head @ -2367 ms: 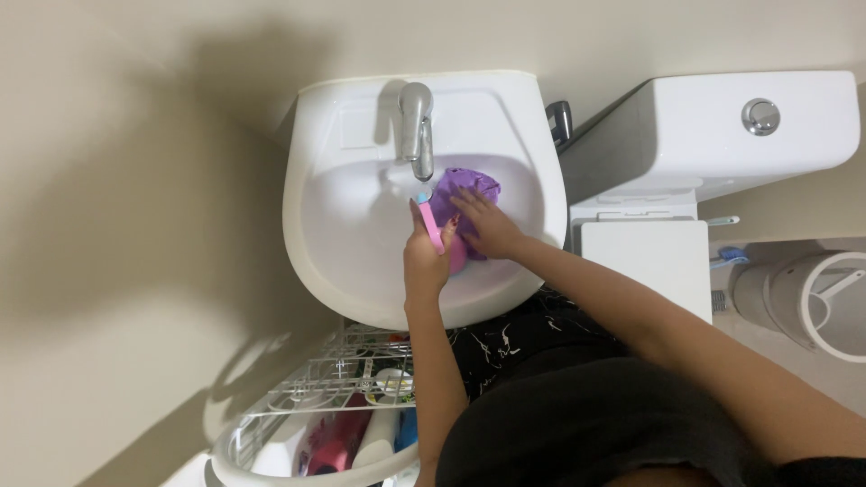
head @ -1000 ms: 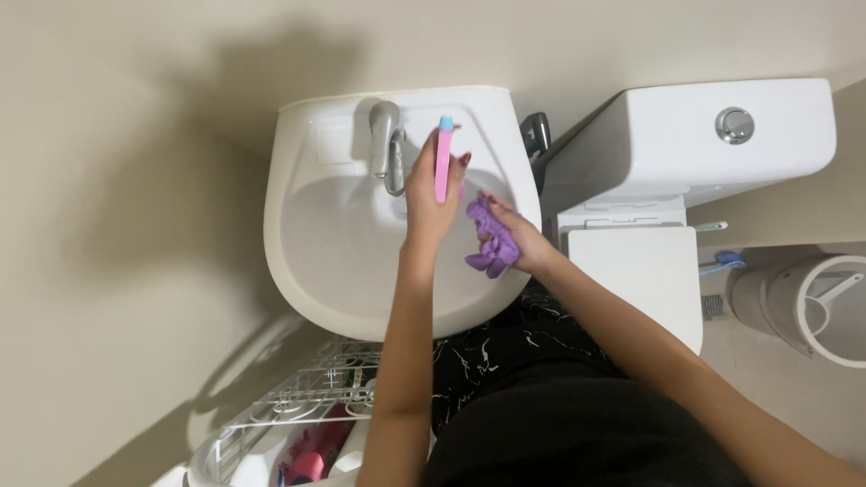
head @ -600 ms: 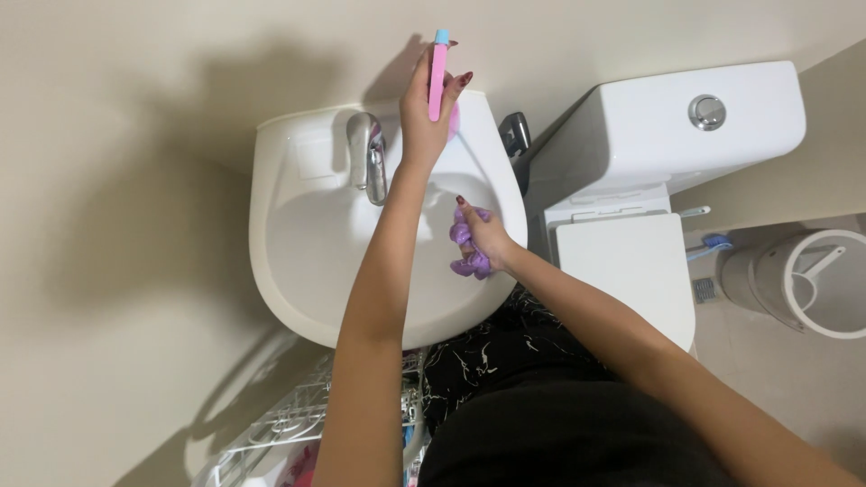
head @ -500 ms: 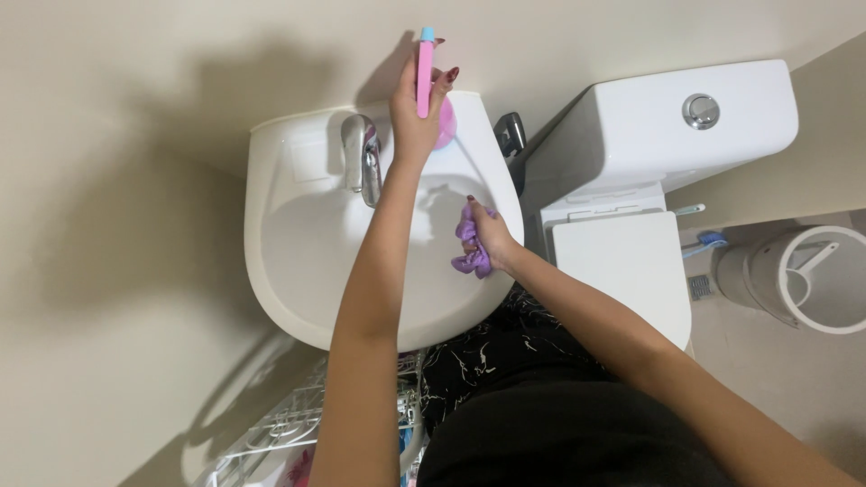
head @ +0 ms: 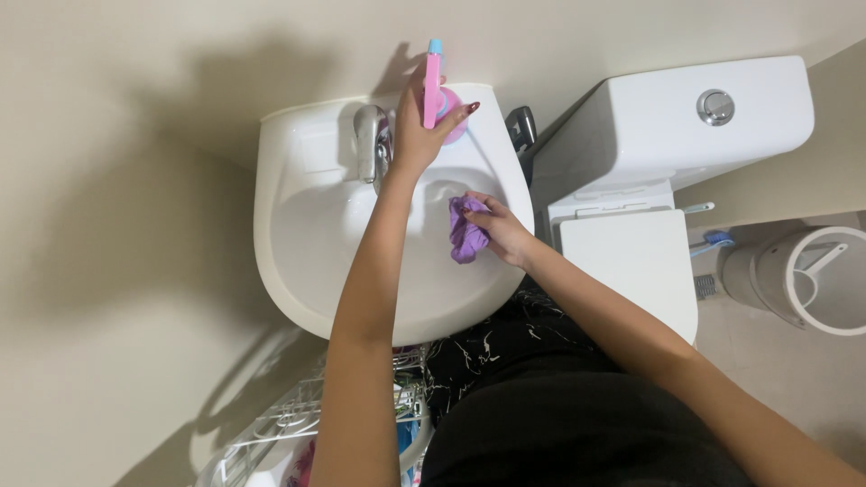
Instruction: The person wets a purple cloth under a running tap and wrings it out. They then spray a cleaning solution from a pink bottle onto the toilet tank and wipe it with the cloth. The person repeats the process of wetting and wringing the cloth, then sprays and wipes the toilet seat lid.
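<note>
A white sink (head: pixel 298 243) stands against the far wall, with a toilet (head: pixel 667 153) just to its right. The left hand (head: pixel 417 135) is closed around a pink bottle (head: pixel 433 77) above the sink's far rim, right of the tap (head: pixel 368 140). The right hand (head: pixel 501 230) grips a bunched purple cloth (head: pixel 465 236) inside the basin.

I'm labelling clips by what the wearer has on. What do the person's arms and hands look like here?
Both arms are bare to above the elbow, with no sleeves, watch or bracelets in view. The left hand has long dark red nails; the right hand does too. No gloves.
</note>
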